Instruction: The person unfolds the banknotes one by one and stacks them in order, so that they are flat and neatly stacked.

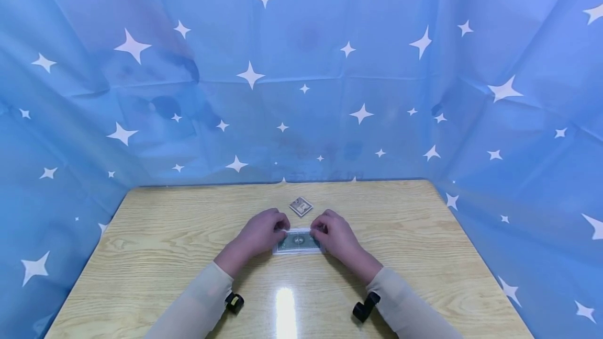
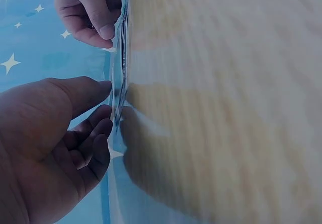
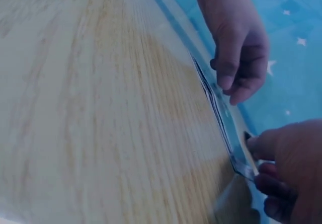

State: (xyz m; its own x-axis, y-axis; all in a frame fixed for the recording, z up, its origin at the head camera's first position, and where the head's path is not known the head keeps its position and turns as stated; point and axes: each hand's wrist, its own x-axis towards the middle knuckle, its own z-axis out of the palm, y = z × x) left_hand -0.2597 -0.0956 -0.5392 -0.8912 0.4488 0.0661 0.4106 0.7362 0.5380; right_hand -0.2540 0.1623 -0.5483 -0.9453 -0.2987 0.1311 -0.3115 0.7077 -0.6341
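A green printed banknote (image 1: 299, 241) with a pale border lies in the middle of the wooden table, its long side across my view. My left hand (image 1: 263, 233) pinches its left end between thumb and fingertips. At the right end my right hand (image 1: 337, 238) pinches it the same way. Seen edge-on in the left wrist view, the banknote (image 2: 123, 53) shows thin layers slightly apart; whether it is one folded note or several, I cannot tell. Just behind it, a small folded square of printed paper (image 1: 301, 206) lies turned like a diamond, touched by neither hand.
The wooden table (image 1: 188, 229) reaches back to a blue curtain (image 1: 301, 93) with white stars, which also hangs along both sides. Small black devices are strapped at each forearm. A bright light reflection (image 1: 285, 310) shows on the near tabletop.
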